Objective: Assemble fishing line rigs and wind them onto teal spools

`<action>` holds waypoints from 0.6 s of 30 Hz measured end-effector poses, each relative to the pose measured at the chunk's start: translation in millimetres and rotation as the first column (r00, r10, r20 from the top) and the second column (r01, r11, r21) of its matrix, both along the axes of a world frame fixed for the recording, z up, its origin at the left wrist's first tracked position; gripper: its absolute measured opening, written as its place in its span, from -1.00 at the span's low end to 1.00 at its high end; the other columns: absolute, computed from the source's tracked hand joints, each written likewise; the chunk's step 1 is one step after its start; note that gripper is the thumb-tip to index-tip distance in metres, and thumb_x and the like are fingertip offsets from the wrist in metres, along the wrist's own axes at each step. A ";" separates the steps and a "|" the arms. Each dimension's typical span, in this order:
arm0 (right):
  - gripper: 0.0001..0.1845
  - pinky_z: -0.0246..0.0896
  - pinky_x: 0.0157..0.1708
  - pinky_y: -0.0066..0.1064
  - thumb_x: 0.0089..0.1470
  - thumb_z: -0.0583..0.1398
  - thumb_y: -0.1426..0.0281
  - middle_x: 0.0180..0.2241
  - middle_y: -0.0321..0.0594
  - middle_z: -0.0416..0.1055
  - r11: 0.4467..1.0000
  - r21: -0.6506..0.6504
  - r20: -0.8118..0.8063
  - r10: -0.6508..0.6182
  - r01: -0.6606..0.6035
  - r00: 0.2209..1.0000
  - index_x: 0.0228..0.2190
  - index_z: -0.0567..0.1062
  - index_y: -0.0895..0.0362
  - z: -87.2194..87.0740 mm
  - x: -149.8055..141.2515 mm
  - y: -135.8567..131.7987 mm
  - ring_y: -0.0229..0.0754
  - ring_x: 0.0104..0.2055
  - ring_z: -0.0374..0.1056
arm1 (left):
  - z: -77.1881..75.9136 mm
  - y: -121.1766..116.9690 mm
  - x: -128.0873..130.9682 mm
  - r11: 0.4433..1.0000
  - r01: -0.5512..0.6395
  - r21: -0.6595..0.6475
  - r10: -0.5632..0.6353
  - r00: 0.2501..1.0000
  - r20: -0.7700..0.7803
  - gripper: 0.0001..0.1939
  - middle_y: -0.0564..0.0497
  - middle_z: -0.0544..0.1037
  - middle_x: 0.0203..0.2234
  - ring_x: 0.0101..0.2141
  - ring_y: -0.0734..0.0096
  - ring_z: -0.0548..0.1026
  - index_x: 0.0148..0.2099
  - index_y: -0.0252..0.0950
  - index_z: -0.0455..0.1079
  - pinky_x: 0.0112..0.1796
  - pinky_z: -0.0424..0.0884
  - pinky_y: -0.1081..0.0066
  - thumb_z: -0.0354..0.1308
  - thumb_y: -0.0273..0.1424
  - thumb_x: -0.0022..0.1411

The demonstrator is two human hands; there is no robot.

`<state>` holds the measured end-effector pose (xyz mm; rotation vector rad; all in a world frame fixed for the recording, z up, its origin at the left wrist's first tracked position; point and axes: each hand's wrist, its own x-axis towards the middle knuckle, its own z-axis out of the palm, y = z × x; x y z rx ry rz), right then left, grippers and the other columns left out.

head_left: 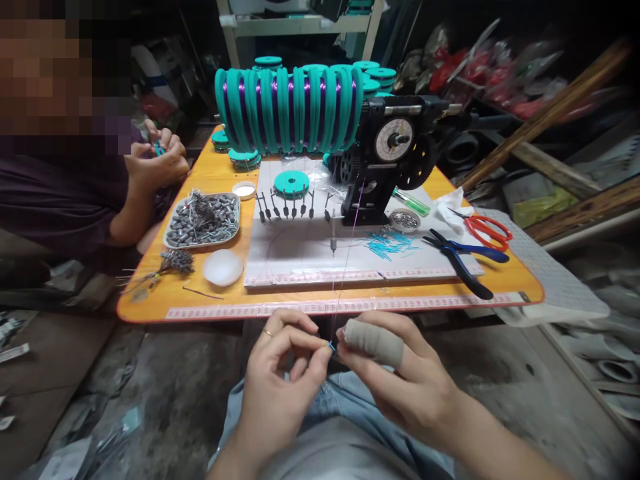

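My left hand (287, 377), with a ring on one finger, pinches a small blue tube (331, 346) between thumb and index finger. Close beside it, my right hand (405, 370) has its thumb and wrapped index finger pressed together; what they grip, if anything, is too small to make out. A thin purple line (356, 217) runs from the black winding machine (373, 180) down to my fingertips. More blue tubes (390, 245) lie in a loose pile on the white board (295, 260). A grey sinker (333, 245) stands near the board's middle.
Teal spools (290, 110) hang in a row on the machine. A tray of grey sinkers (203, 220) and a white round lid (223, 267) are left; pliers (457, 260), orange-handled scissors (487, 230) and a dish of metal bits (405, 220) are right. A co-worker's hands (157, 157) work at left.
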<state>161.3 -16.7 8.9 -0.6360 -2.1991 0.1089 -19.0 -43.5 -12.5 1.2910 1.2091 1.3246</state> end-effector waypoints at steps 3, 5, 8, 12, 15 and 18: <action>-0.88 0.28 0.17 -0.18 0.19 0.14 0.57 -0.13 0.03 0.52 0.977 -0.039 0.029 0.212 -0.211 0.977 -0.25 0.49 0.23 12.9 4.0 14.8 -0.12 0.07 0.39 | 11.6 -0.8 -5.4 0.951 0.058 0.303 0.052 0.939 -0.341 -0.89 0.03 0.40 -0.25 -0.59 0.75 0.25 -0.30 -0.28 0.48 -0.56 0.30 0.63 0.18 -0.58 0.23; -0.85 0.37 0.07 -0.25 0.25 0.08 0.53 -0.23 -0.05 0.54 0.939 -0.200 0.061 0.295 -0.278 0.953 -0.23 0.47 0.22 23.7 3.6 23.8 -0.19 -0.11 0.47 | 16.2 -1.1 -7.1 0.890 0.110 0.442 0.128 0.871 -0.474 -0.85 0.01 0.40 -0.26 -0.53 0.70 0.33 -0.26 -0.31 0.46 -0.48 0.37 0.61 0.16 -0.65 0.23; -0.83 0.40 -0.27 -0.43 0.31 0.05 0.47 -0.30 -0.21 0.48 0.905 -0.383 0.196 0.275 -0.184 0.941 -0.25 0.44 0.13 37.4 2.0 32.7 -0.26 -0.30 0.42 | 16.9 -0.4 -7.3 0.814 0.159 0.558 0.250 0.772 -0.585 -0.84 -0.02 0.41 -0.28 -0.38 0.54 0.47 -0.18 -0.35 0.46 -0.34 0.46 0.53 0.18 -0.66 0.23; -0.76 0.25 -0.41 -0.45 0.31 -0.01 0.53 -0.25 -0.15 0.38 0.925 -0.377 0.287 0.171 -0.052 0.943 -0.20 0.45 0.14 45.4 -2.0 41.9 -0.27 -0.36 0.33 | 16.4 2.8 -3.8 0.742 0.237 0.627 0.328 0.688 -0.648 -0.83 -0.12 0.49 -0.25 -0.29 0.34 0.54 -0.14 -0.42 0.46 -0.26 0.51 0.40 0.21 -0.65 0.22; -0.76 0.11 -0.53 -0.51 0.24 0.03 0.61 -0.39 -0.25 0.26 0.919 -0.395 0.266 0.126 -0.012 0.956 -0.25 0.47 0.18 46.4 -6.7 47.9 -0.34 -0.50 0.19 | 18.9 6.3 -0.3 0.694 0.309 0.651 0.320 0.677 -0.663 -0.80 -0.22 0.57 -0.19 -0.28 0.27 0.57 -0.14 -0.46 0.45 -0.29 0.50 0.36 0.24 -0.70 0.17; -0.78 0.11 -0.55 -0.50 0.23 0.06 0.62 -0.41 -0.27 0.27 0.937 -0.348 0.251 0.080 0.013 0.965 -0.25 0.48 0.18 42.1 -7.9 45.6 -0.33 -0.51 0.20 | 16.9 7.2 4.1 0.705 0.308 0.639 0.268 0.718 -0.642 -0.77 -0.17 0.62 -0.25 -0.32 0.32 0.56 -0.17 -0.43 0.45 -0.33 0.47 0.40 0.23 -0.74 0.13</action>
